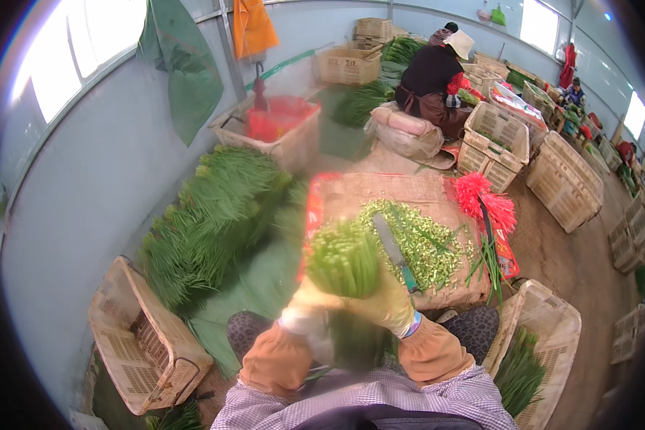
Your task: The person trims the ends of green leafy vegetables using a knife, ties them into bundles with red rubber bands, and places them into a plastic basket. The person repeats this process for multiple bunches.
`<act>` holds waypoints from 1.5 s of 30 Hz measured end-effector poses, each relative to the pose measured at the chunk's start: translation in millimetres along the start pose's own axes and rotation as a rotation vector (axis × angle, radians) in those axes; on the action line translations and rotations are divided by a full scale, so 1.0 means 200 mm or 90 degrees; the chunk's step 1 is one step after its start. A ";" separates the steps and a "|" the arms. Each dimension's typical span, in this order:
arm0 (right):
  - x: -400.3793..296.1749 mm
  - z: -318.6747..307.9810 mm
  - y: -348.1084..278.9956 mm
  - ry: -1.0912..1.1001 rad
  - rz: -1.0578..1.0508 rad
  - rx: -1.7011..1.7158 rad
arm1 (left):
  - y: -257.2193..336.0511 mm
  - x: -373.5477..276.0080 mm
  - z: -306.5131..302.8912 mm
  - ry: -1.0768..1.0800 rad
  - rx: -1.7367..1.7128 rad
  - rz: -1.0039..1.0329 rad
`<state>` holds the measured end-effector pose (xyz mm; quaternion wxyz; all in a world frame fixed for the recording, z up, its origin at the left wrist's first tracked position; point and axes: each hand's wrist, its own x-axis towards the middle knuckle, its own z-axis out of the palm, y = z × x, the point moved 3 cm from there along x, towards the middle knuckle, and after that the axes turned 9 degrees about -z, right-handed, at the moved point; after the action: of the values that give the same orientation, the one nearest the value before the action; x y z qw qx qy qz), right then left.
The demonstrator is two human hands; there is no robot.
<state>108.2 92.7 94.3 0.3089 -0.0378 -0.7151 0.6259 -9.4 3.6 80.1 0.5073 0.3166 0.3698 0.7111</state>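
Both hands are gloved and grip a thick bunch of green stalks [344, 260], likely garlic chives, blurred by motion. My left hand [309, 301] wraps its left side and my right hand [387, 306] its right side. The pale cut ends point away from me; the leaves hang down towards my lap. Just beyond, a knife [388, 242] with a green handle rests on a heap of chopped stalk ends [435, 252]. That heap lies on a low work surface covered with burlap [381, 188]. A bundle of red ties [484, 199] sits at its right corner.
To the left, a large pile of green bunches [209, 215] lies on a green sheet [252, 295]. Plastic crates stand at lower left [140, 344] and lower right [561, 333], the latter holding greens. Another crate [295, 145] holds a red bag. A seated person [430, 75] works beyond.
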 end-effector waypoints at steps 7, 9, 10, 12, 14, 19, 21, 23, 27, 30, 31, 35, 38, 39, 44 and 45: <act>-0.03 -0.13 -0.06 -0.009 0.008 -0.198 | 0.05 0.04 -0.01 0.118 0.064 0.028; -0.04 -0.19 -0.15 0.016 -0.005 -0.365 | 0.10 0.07 -0.01 0.128 0.115 0.060; -0.06 -0.21 -0.16 0.123 -0.053 -0.301 | 0.14 0.07 -0.06 0.164 0.162 0.089; -0.10 -0.32 -0.07 0.133 0.076 -0.181 | 0.31 0.04 -0.10 0.247 0.244 0.100; -0.18 -0.49 0.16 0.142 0.188 -0.228 | 0.50 0.05 -0.13 0.199 0.267 0.073; -0.32 -0.76 0.85 0.096 0.295 -0.716 | 0.59 0.34 -0.06 0.127 0.711 0.049; -0.27 -0.72 0.94 0.076 0.360 -0.784 | 0.42 0.50 -0.15 0.078 0.853 -0.109; -0.19 -0.71 0.99 0.036 0.424 -0.728 | 0.23 0.60 -0.17 0.042 0.976 -0.238; -0.23 -0.76 1.12 0.071 0.416 -0.560 | -0.34 0.74 -0.50 -0.056 1.000 -0.286; -0.25 -0.75 0.90 0.143 0.328 -0.526 | -0.64 0.70 -0.76 -0.040 0.894 -0.310; -0.25 -0.71 0.84 0.144 0.384 -0.552 | -0.69 0.70 -0.85 -0.021 0.811 -0.318; -0.36 -0.35 0.98 -0.036 0.239 -0.730 | -0.63 0.75 -0.66 0.002 0.894 -0.288; -0.30 -0.40 0.81 0.105 0.259 -0.661 | -0.61 0.71 -0.65 0.014 0.933 -0.259; -0.30 -0.47 0.79 0.145 0.260 -0.642 | -0.63 0.73 -0.62 0.010 0.947 -0.241; -0.37 -0.46 0.95 0.032 0.278 -0.629 | -0.70 0.81 -0.57 -0.059 1.051 -0.357; -0.34 -0.49 0.86 0.053 0.276 -0.599 | -0.72 0.80 -0.63 -0.061 1.042 -0.358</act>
<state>154.0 185.1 -87.8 0.1503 -0.3446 -0.8820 0.2841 -88.6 161.2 -97.0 0.2920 0.5086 0.8081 0.0554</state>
